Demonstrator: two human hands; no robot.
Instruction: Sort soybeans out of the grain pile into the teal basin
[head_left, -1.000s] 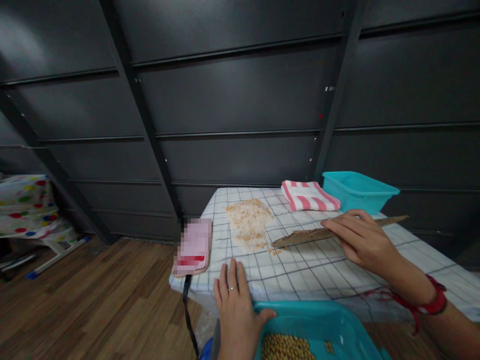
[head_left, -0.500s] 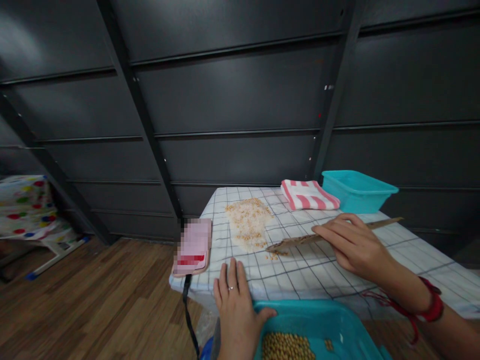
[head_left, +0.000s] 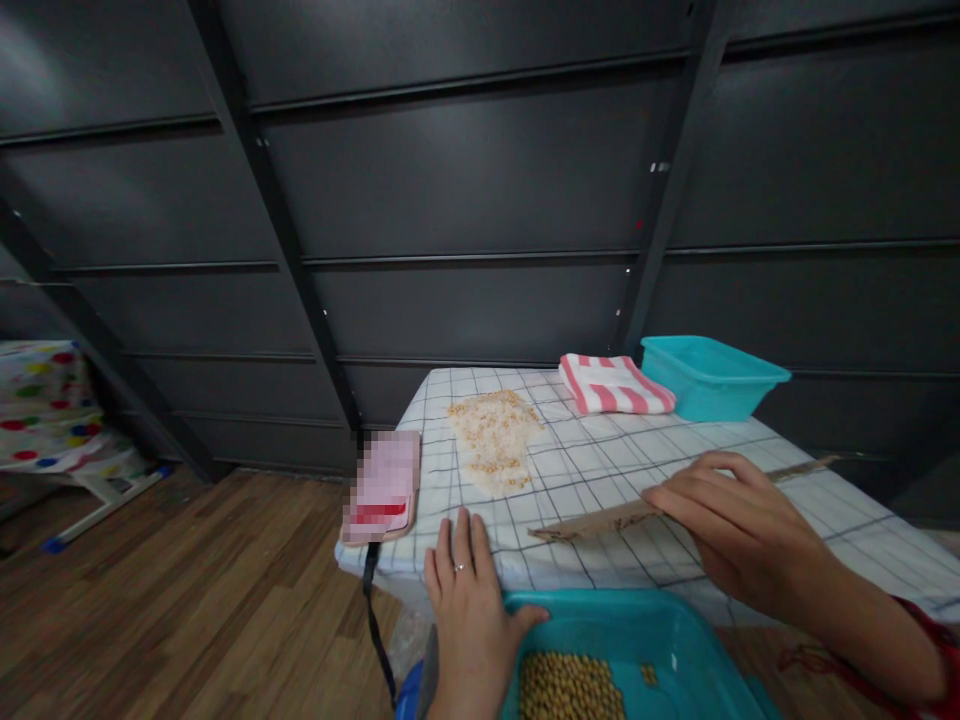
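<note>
A grain pile point(head_left: 493, 440) lies on the table point(head_left: 600, 470), towel point(head_left: 613, 384) and tub point(head_left: 709, 375) behind-right, phone point(head_left: 381, 486) left.

"Where's the long, thin brown cardboard strip point(head_left: 592, 520)?"
"Slanting across the checked tablecloth point(head_left: 600, 455), near its front edge."
"And the teal plastic tub point(head_left: 679, 645)?"
"Just below that edge, holding tan beans point(head_left: 566, 688)."

Home room: wood floor point(head_left: 187, 610), clothed table point(head_left: 600, 470).
</note>
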